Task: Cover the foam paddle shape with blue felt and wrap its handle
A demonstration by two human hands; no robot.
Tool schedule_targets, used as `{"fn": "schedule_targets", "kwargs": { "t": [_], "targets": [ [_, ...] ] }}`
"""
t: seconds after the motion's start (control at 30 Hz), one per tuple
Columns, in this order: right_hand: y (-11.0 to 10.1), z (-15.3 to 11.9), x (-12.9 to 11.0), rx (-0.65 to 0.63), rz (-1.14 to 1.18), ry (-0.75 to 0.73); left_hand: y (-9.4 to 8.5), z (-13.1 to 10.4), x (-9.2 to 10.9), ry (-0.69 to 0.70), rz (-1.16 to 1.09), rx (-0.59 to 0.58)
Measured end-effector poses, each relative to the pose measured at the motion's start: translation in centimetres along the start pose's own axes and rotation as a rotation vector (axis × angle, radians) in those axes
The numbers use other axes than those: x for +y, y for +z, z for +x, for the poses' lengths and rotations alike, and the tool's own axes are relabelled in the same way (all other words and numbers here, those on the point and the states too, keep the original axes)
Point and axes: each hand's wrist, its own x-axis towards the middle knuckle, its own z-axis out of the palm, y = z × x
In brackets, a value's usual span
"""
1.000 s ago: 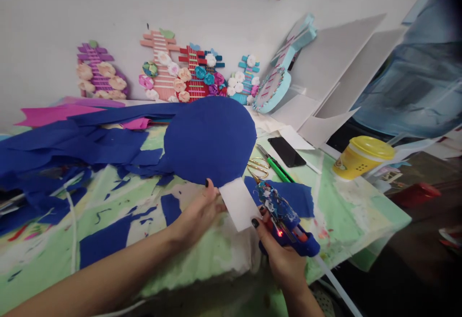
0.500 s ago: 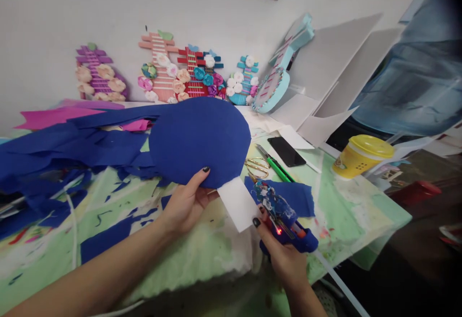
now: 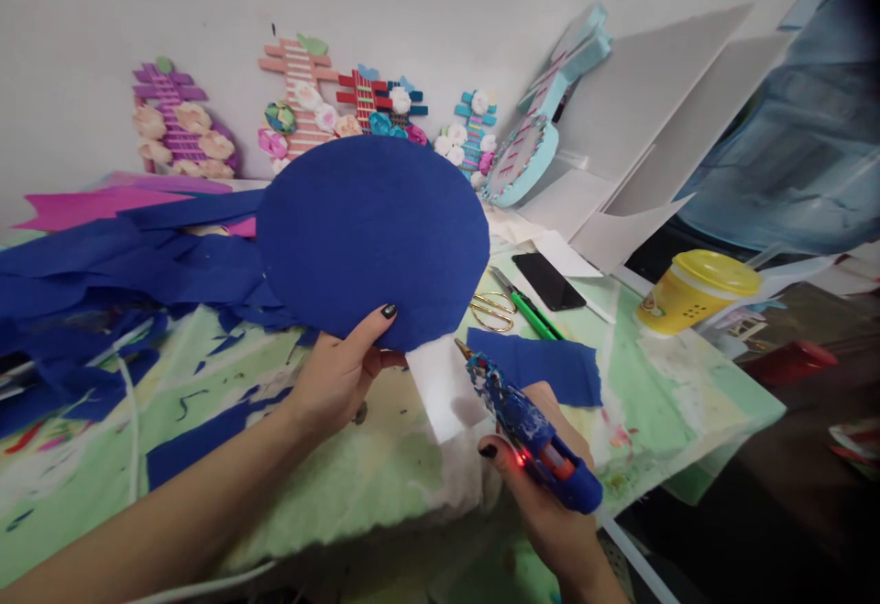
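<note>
My left hand grips the lower edge of a round board covered in dark blue paper, thumb on the front and fingers behind. A white tab sticks out from the bottom of the disc. In my right hand is a blue glue gun, its red light glowing and its body caked with scraps. The gun's nozzle points up and left, close to the top right edge of the white tab; whether it touches, I cannot tell. A rectangular blue paper piece lies on the table behind the gun.
Gold-handled scissors, a green utility knife and a black phone lie beyond the disc. Torn blue paper heaps at left. A yellow cup stands right. Decorated guitar shapes lean on the wall.
The disc has come up and tilted more towards me. My right hand has turned the glue gun, bringing its nozzle left to the white tab's edge.
</note>
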Motion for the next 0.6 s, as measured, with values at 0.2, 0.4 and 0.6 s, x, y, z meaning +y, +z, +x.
{"fn": "schedule_targets", "kwargs": {
  "t": [0.2,0.4,0.6],
  "targets": [
    [0.08,0.03,0.39,-0.001,-0.029,-0.004,-0.06,-0.12,0.23,0.001,0.001,-0.036],
    [0.11,-0.09,0.23,-0.005,-0.038,-0.009,0.08,-0.12,0.4,0.011,0.002,-0.002],
    [0.11,-0.24,0.3,-0.003,-0.046,-0.003,0.04,-0.17,0.4,0.009,-0.006,0.01]
  ]
}}
